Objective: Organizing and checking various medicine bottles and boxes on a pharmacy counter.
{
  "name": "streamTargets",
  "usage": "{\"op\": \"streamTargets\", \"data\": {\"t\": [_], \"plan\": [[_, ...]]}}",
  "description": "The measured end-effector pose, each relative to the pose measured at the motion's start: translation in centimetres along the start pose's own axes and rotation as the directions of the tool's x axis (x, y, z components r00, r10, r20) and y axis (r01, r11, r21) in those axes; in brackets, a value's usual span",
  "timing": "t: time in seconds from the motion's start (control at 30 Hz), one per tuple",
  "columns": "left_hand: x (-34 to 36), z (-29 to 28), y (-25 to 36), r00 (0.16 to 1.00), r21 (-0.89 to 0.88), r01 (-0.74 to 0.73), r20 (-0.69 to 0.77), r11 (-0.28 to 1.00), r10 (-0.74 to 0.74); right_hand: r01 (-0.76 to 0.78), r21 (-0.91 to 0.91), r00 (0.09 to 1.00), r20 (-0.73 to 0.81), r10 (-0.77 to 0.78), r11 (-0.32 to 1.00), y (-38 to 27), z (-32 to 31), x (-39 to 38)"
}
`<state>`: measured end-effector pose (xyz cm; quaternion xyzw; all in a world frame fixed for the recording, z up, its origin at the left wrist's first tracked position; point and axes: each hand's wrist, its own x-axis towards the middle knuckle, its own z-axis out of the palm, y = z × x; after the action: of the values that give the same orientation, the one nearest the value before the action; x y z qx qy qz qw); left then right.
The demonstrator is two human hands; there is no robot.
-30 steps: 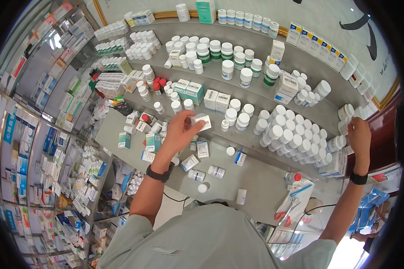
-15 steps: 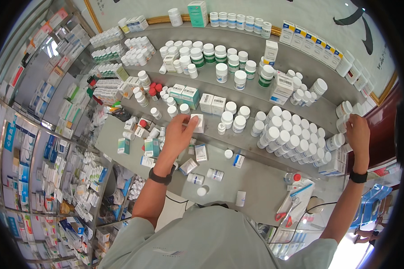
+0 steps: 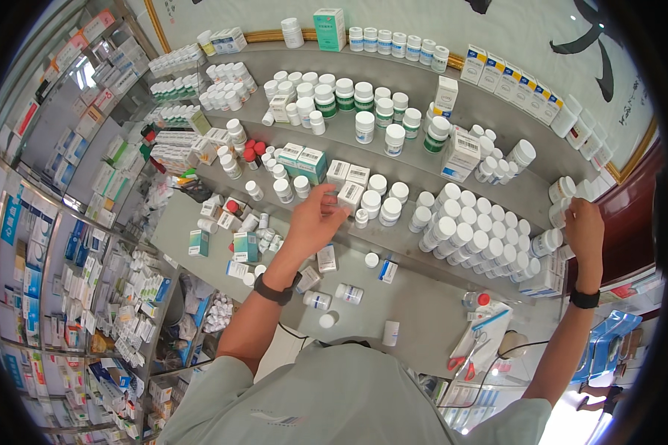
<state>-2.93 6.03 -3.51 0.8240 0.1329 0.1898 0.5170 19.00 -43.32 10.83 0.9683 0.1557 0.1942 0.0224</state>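
My left hand (image 3: 313,221) is at the lowest shelf step with thumb and fingers apart, beside a small white medicine box (image 3: 350,195). The box stands in front of two similar white boxes (image 3: 338,171); whether my fingertips still touch it is hard to see. At the shelf's right end my right hand (image 3: 586,236) is bent, its fingertips up against a white pill bottle (image 3: 558,213). Its fingers are partly hidden, so their grip does not show. Close to my left hand stand a small white bottle (image 3: 361,218) and a larger one (image 3: 390,211).
A dense block of white-capped bottles (image 3: 476,230) fills the lower step at right. On the grey counter (image 3: 430,311) lie loose bottles (image 3: 349,294), a blue-and-white box (image 3: 388,271) and red-handled scissors (image 3: 464,363). Stocked glass shelves (image 3: 74,274) line the left side.
My left hand has moved right, and its white box now stands against the two other boxes, with the fingers loosened. My right hand stays by the bottles. The whole view shifts slightly.
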Motion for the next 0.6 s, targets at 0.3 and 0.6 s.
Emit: {"op": "streamTargets", "data": {"t": [0.3, 0.6], "plan": [[-0.5, -0.3, 1.0, 0.997, 0.111, -0.070, -0.012, 0.991, 0.072, 0.037, -0.035, 0.999, -0.002, -0.037, 0.999, -0.4, -0.3, -0.1], [-3.4, -5.0, -0.6, 0.998, 0.210, -0.017, 0.067, 0.978, 0.003, 0.087, -0.011, 0.993, -0.082, -0.087, 0.996, 4.0, 2.4, 0.2]]}}
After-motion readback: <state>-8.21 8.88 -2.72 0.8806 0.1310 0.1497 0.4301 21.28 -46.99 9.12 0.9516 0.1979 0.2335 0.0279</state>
